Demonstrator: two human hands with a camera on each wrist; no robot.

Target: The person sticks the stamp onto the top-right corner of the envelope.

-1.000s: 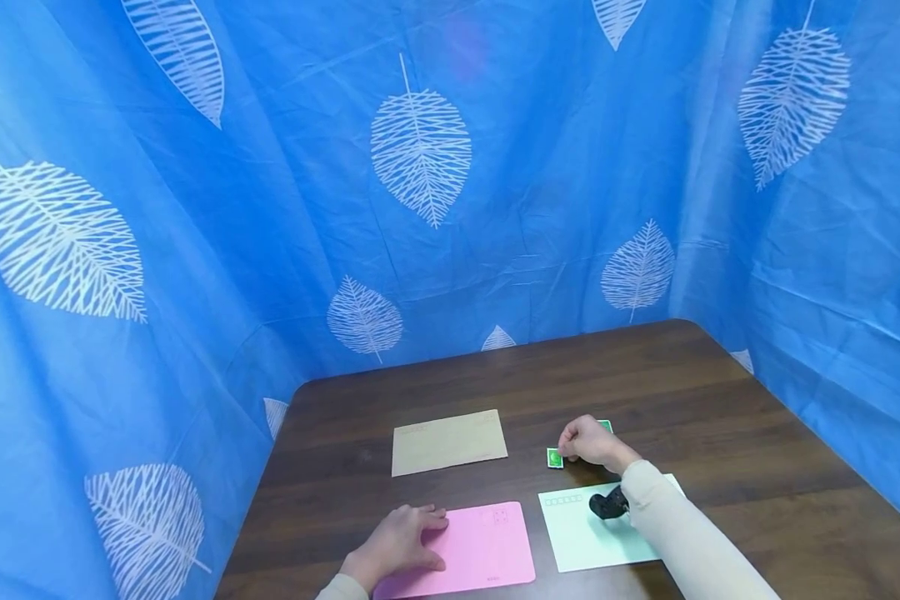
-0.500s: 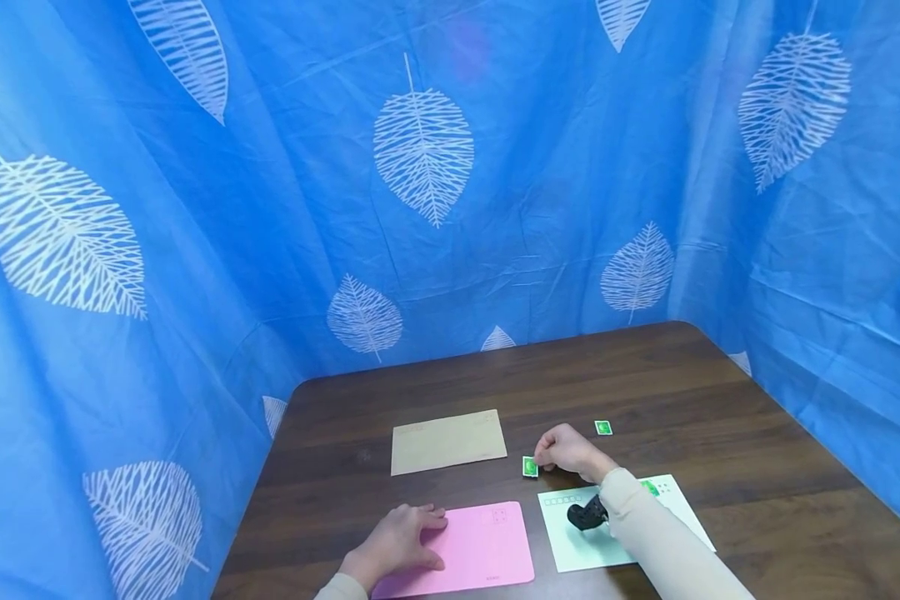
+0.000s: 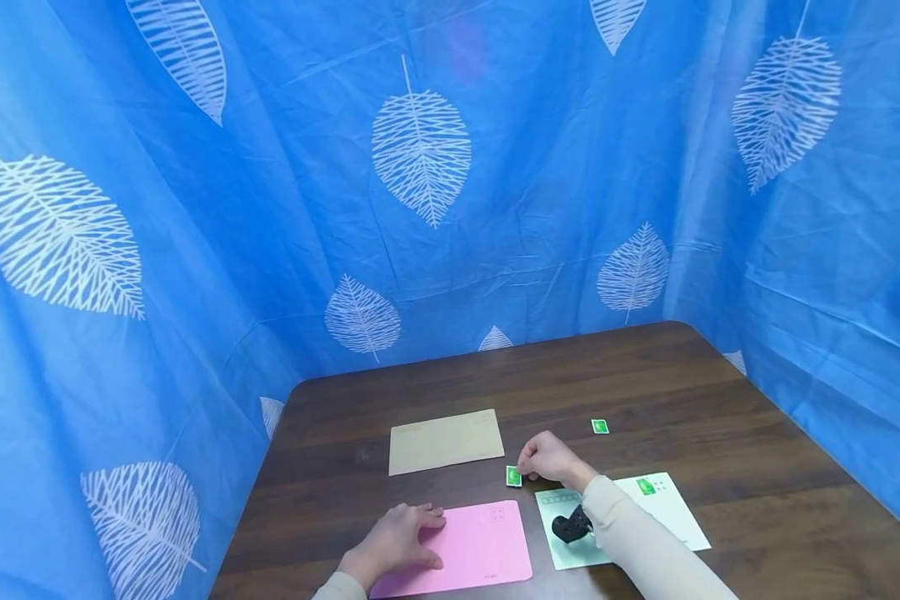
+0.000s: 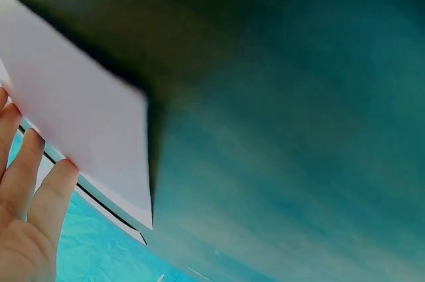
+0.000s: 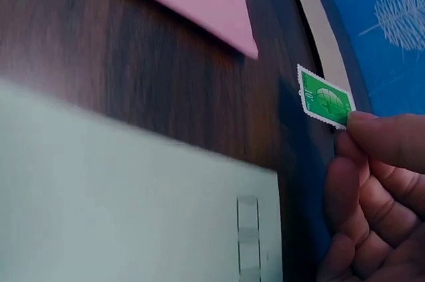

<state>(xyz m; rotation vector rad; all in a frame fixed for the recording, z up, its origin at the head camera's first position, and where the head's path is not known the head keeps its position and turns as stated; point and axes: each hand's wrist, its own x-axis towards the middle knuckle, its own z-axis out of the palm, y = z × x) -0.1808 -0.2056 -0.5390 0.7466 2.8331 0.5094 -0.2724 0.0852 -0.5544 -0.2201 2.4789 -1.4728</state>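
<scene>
Between the thumb and forefinger of my right hand point(image 3: 557, 461) a small green stamp point(image 5: 324, 97) with white perforated edges is pinched by one edge. In the head view it hangs just beyond the pink envelope point(image 3: 487, 546), near that envelope's far right corner. My left hand point(image 3: 399, 542) rests on the left part of the pink envelope, fingers spread. The left wrist view shows the fingertips point(image 4: 63, 168) at the edge of this envelope. Under my right forearm lies a pale green envelope point(image 3: 678, 517) bearing a green stamp point(image 3: 647, 486) at its far right corner; the sleeve hides its middle.
A tan envelope point(image 3: 446, 442) lies farther back, left of my right hand. Another loose green stamp point(image 3: 600, 427) lies on the brown wooden table point(image 3: 645, 375) at the back right. A blue curtain point(image 3: 420, 292) with white leaves surrounds the table's far sides.
My right hand has moved left and slightly nearer with the pinched stamp, toward the pink envelope. The loose stamp and the stamp on the pale green envelope have come into view. My left hand stays put.
</scene>
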